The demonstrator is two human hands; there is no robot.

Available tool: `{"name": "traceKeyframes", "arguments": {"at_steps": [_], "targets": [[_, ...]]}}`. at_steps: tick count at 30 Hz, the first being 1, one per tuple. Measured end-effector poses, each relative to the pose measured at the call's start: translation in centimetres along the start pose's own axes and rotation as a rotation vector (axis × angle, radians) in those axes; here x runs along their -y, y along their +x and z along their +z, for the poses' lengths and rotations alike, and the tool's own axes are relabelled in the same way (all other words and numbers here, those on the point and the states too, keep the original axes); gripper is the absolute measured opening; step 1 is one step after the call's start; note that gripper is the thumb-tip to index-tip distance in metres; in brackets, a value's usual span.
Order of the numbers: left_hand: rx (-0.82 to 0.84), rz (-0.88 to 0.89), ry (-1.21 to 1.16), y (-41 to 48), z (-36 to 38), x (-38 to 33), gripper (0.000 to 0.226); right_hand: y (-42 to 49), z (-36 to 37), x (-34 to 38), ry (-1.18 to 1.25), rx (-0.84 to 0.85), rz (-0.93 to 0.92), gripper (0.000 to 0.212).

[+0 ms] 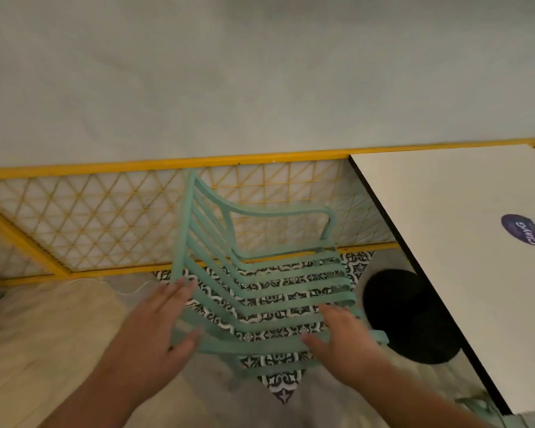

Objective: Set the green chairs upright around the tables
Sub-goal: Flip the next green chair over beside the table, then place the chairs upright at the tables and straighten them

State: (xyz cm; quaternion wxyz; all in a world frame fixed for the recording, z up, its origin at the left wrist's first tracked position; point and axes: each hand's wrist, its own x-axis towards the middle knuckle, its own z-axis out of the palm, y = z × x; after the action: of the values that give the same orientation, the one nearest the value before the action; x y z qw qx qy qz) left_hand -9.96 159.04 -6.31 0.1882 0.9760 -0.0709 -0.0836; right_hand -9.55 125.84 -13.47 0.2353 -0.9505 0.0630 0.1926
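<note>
1. Head view: the green chair [254,344] is seen from above, standing upright on the patterned black-and-white floor tiles [280,386]. Its slatted back is at the left and its seat is turned toward the white worktop [451,217] at the right.
2. The chair is placed just beside the worktop's near-left edge. Its far armrest is set close against the yellow lattice fence [105,217].
3. The left hand [155,329] is held flat with the fingers straight and spread. The fingertips are laid against the lower frame of the chair back and the thumb lies by the near armrest. Nothing is clasped.
4. The right hand [343,338] is likewise spread, with the fingers laid over the front end of the near armrest and the seat slats. No curl round the frame is seen.
5. The two hands are kept well apart, one at each end of the near armrest.
6. A purple round sticker [524,234] is seen on the worktop, and a black round base [408,316] is seen on the floor below its edge.
7. A pale wall [260,72] is seen above the fence.
</note>
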Motion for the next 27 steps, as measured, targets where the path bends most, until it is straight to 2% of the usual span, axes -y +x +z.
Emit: {"name": "traceKeyframes", "arguments": {"at_steps": [4, 6, 9, 14, 19, 22, 27], "targets": [[-0.036, 0.082, 0.134, 2.9, -7.4, -1.9, 0.094, -1.5, -5.8, 5.3, -0.039, -0.071, -0.124, 0.092], [-0.036, 0.097, 0.193, 5.2, -9.6, -2.5, 0.092, -1.1, -8.5, 7.3, -0.070, -0.121, -0.175, 0.096], [-0.070, 0.142, 0.263, 9.2, -11.2, -2.8, 0.100, 1.1, -11.0, 8.1, -0.112, -0.162, -0.199, 0.099], [0.023, 0.193, 0.399, 13.8, -11.3, -2.4, 0.099, 4.0, -12.6, 7.9, -0.083, -0.143, -0.120, 0.105], [0.082, 0.211, 0.422, 18.2, -11.6, 0.1, 0.099, 6.2, -11.5, 7.5, -0.076, -0.137, -0.032, 0.111], [0.129, 0.298, 0.467, 21.7, -11.9, 1.9, 0.100, 6.8, -10.6, 8.7, -0.058, -0.148, 0.042, 0.112], [0.162, 0.478, 0.504, 28.1, -12.6, 5.1, 0.088, 6.8, -7.5, 12.8, 0.032, -0.211, 0.251, 0.107]]}}
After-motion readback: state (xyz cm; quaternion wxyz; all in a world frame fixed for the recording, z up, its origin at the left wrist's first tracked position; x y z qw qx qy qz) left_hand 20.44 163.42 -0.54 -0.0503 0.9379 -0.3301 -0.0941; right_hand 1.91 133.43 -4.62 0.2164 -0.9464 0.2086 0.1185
